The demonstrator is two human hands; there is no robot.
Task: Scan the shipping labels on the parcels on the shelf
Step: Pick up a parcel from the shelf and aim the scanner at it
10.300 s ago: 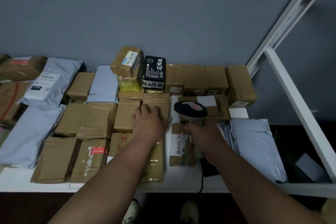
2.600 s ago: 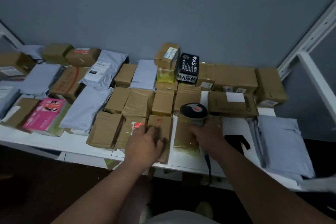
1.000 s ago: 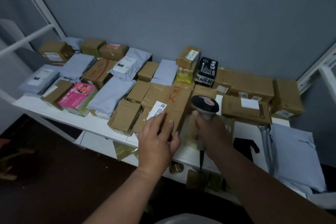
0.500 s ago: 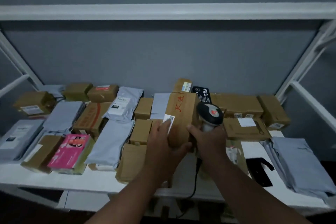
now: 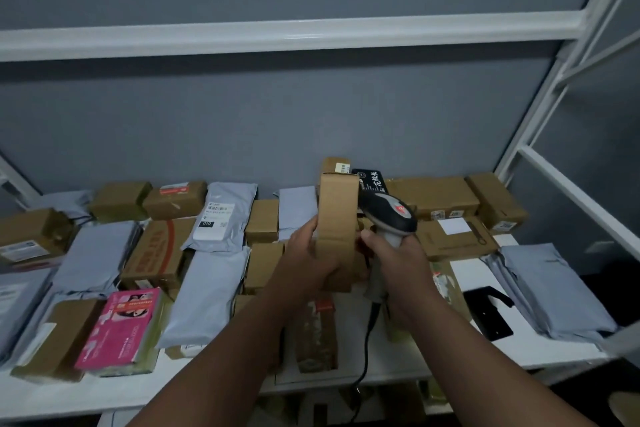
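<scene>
My left hand [image 5: 308,263] grips a flat brown cardboard parcel [image 5: 337,218], held upright on edge above the shelf. Its narrow side faces me, so the label is hidden. My right hand [image 5: 398,260] holds a grey and black barcode scanner [image 5: 389,215] by its handle, the head right beside the parcel and pointing left at it. A black cable [image 5: 367,347] hangs from the scanner down over the shelf edge. Several brown boxes and grey mailer bags lie on the white shelf [image 5: 408,364].
A pink box [image 5: 121,326] lies at the front left. A grey mailer with a white label [image 5: 218,218] lies mid left. A black bracket [image 5: 491,312] and grey mailers [image 5: 550,291] sit at the right. A white shelf beam [image 5: 277,38] runs overhead; frame posts stand right.
My left hand turned the lifted brown parcel from face-on to edge-on and raised it. The scanner head stayed close beside it.
</scene>
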